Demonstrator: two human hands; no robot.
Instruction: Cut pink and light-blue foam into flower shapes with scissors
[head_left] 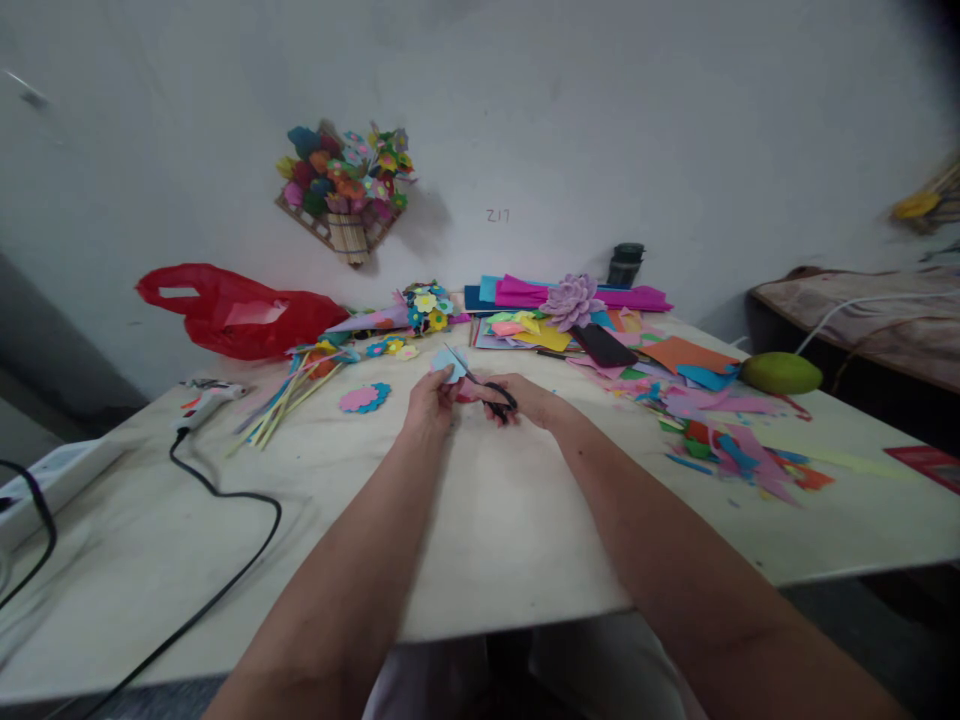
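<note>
Above the tabletop, blue paper is pinched by the left hand. Scissors are gripped by the right hand, their long axis slanted forward-left, blades laid across the paper's right side.

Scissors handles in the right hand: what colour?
Black. The scissors handles show best in the head view, the only one here.
</note>
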